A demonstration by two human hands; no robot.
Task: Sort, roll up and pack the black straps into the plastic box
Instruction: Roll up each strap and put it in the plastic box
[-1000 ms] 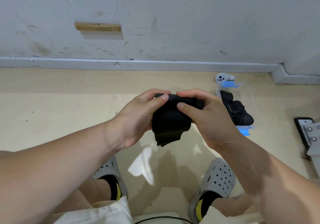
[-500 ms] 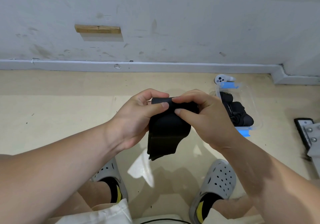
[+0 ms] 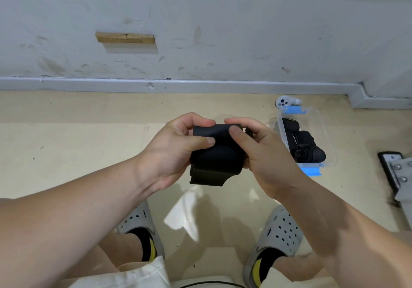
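Both hands hold one wide black strap in the air above the floor, partly rolled, with a short loose end hanging below. My left hand grips its left side, thumb on the front. My right hand pinches the right side, thumb pressing the roll's top. To the right on the floor stands the clear plastic box with blue clips, and rolled black straps lie inside it.
A white handheld controller lies just behind the box by the wall's baseboard. A black and metal bracket sits at the right edge. My feet in grey clogs rest on the beige floor below the hands.
The strap's hanging end has grown shorter as the roll was wound up. Both hands stayed in place, fingers shifting on the roll.
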